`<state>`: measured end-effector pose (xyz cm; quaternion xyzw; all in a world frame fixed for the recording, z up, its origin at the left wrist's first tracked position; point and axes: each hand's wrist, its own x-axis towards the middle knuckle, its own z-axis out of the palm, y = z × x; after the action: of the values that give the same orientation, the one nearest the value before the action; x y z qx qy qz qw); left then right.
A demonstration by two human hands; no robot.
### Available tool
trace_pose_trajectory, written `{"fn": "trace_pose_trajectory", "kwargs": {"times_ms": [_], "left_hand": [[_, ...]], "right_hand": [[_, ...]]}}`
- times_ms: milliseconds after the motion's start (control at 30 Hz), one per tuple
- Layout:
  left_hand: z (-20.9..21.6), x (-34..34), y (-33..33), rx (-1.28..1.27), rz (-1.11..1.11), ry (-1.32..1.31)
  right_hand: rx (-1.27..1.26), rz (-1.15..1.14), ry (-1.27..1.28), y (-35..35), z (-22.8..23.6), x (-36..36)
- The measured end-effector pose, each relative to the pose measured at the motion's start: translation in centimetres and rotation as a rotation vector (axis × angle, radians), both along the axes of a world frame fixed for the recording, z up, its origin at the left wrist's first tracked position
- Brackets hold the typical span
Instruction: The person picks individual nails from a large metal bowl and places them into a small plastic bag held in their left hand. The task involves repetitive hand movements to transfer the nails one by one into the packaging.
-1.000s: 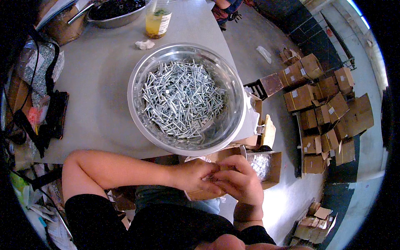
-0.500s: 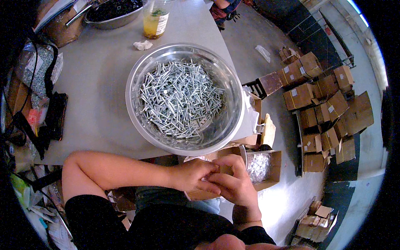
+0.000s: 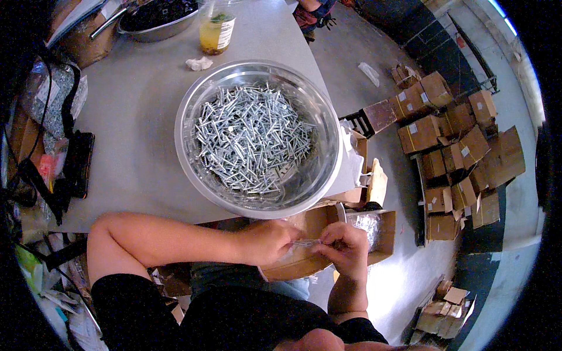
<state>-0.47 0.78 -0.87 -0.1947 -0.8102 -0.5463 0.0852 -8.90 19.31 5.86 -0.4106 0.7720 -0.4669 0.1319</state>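
Between my two hands, a small clear plastic bag [image 3: 305, 242] is stretched out sideways in front of my body. My left hand [image 3: 268, 242] grips its left end with closed fingers. The right end is pinched in the thumb and fingers of my right hand [image 3: 346, 244]. What the bag contains, if anything, is too small to make out. Just beyond my hands, a large steel bowl [image 3: 182, 146] stands at the table's near right corner, holding a heap of silvery screws [image 3: 252, 137]. Below my hands is an open cardboard box [image 3: 301, 270].
Beside that box, another carton holds shiny clear plastic [image 3: 367, 225]. On the grey table [image 3: 129, 128] are a cup of yellow drink [image 3: 216, 35], crumpled tissue [image 3: 199, 64], a dark-filled basin [image 3: 157, 36] and a black phone-like object [image 3: 81, 164]. Cartons [image 3: 436, 137] are stacked at right.
My hands were close together with their fingers overlapping. My right hand has moved right, and the clear bag now shows stretched between them.
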Motion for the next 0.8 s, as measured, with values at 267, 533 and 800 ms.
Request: {"fn": "trace_pose_trajectory", "kwargs": {"times_ms": [267, 533, 800], "left_hand": [[0.8, 0.0, -0.4, 0.162, -0.012, -0.090], [0.7, 0.1, -0.5, 0.226, -0.031, -0.008], [0.6, 0.0, -0.5, 0.389, -0.051, -0.410]], "right_hand": [[0.291, 0.002, -0.045, -0.7, 0.5, 0.7], [0.181, 0.266, -0.049, -0.9, -0.3, -0.2], [0.196, -0.007, 0.029, 3.7, -2.6, -1.2]]}}
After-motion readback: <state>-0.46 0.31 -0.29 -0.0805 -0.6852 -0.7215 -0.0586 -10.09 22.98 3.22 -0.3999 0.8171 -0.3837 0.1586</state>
